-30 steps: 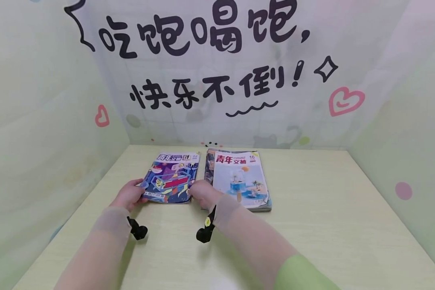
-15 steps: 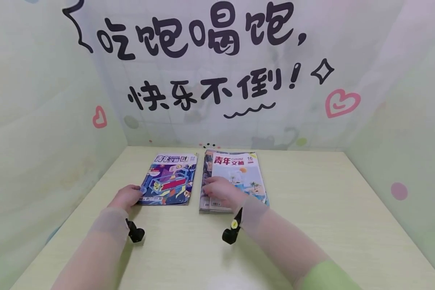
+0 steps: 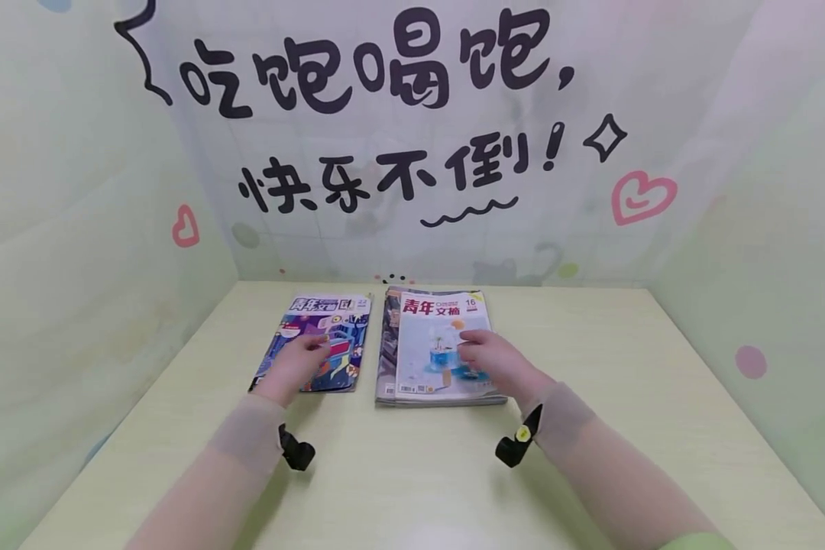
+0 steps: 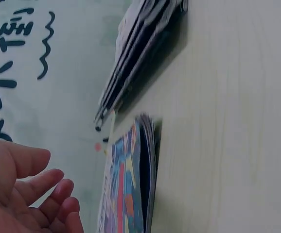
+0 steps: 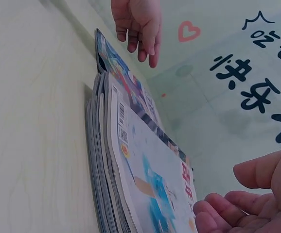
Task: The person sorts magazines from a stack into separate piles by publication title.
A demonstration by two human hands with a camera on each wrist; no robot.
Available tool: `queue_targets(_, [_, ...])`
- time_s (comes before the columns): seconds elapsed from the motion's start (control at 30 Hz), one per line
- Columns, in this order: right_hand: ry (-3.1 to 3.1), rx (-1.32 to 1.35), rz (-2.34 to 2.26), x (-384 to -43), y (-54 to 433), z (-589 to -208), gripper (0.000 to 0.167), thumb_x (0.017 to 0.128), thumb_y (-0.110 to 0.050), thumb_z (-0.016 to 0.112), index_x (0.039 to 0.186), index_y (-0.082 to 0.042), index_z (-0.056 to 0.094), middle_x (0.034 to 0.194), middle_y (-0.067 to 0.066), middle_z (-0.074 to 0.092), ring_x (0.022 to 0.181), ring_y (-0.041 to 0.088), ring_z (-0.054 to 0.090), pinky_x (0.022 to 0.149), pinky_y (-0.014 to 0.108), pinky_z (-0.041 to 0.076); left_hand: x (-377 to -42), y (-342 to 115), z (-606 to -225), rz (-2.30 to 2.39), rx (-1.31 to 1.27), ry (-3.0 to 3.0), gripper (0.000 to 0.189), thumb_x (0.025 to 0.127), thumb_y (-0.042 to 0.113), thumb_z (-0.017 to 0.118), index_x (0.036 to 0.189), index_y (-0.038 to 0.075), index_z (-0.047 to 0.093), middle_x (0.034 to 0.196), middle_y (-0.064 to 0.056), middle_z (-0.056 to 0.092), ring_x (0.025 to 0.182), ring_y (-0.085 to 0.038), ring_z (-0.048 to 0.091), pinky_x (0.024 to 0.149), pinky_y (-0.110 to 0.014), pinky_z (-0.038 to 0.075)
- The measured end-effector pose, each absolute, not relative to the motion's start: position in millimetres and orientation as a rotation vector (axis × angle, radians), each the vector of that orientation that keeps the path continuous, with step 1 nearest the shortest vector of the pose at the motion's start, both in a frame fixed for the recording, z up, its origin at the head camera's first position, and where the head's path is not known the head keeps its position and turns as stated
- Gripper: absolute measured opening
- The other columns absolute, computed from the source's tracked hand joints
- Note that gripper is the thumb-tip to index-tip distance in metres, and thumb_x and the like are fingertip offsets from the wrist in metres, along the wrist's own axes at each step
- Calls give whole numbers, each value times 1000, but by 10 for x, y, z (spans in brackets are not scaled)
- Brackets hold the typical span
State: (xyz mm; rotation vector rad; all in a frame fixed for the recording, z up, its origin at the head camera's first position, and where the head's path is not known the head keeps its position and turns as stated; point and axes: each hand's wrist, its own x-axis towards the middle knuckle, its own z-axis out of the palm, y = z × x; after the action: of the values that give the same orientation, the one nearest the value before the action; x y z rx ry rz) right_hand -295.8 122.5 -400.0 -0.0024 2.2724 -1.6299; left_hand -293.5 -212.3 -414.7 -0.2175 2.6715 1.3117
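A purple-blue magazine (image 3: 347, 367) lies on the left of the table. My left hand (image 3: 296, 368) hovers over it with loosely bent fingers and holds nothing; the left wrist view shows a gap between this hand and the cover (image 4: 121, 194). To the right lies a stack of magazines (image 3: 419, 359), topped by a white one with a blue drink picture. Over that stack's right side is my right hand (image 3: 500, 365), thumb and fingers apart, gripping nothing. In the right wrist view, the layered edges of the stack (image 5: 106, 160) show beside the right hand (image 5: 262, 199).
A pale wooden table (image 3: 412, 466) carries both the single magazine and the stack, with a narrow strip of tabletop between them. A printed cloth (image 3: 357, 244) with black lettering hangs behind, and cloth sides (image 3: 763, 305) enclose the table left and right.
My right hand has left the purple magazine and moved right, across the stack to its right side. My left hand has let go of the magazine's left edge and risen over its cover.
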Motion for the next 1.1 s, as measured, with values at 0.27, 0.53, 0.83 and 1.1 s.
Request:
queue_targets(0.27, [2387,71,-1630,-2922,1429,-4090,50,98,-19,53,144,-3,40,136,18,48,122,32,48,106,50,37,-2862,-1513,-4196,1413,-84,2646,45,99,29,52,139,9,50,131,-11,55,116,-28,53,96,-47,45])
queue_targets(0.53, [2468,177,-1659,-2928,1507,-4304,53,96,-17,56,144,-2,39,146,20,38,131,36,38,109,51,32,-2838,-1103,-4267,1577,-183,2504,45,99,28,53,140,10,49,132,-9,54,115,-25,51,101,-46,43])
queue_targets(0.83, [2377,230,-1735,-2884,1525,-4514,67,87,-2,63,147,-1,32,147,21,37,128,34,42,108,47,34,-2823,-924,-4353,1554,-228,2545,41,98,26,52,136,10,53,139,-11,51,129,-31,45,106,-50,37])
queue_targets(1.1, [2318,188,-1794,-2840,1532,-4585,71,88,3,57,151,-1,24,152,23,27,133,37,34,111,51,27,-2790,-895,-4372,1463,-199,2633,41,99,22,51,137,9,52,142,-11,49,133,-31,41,108,-50,34])
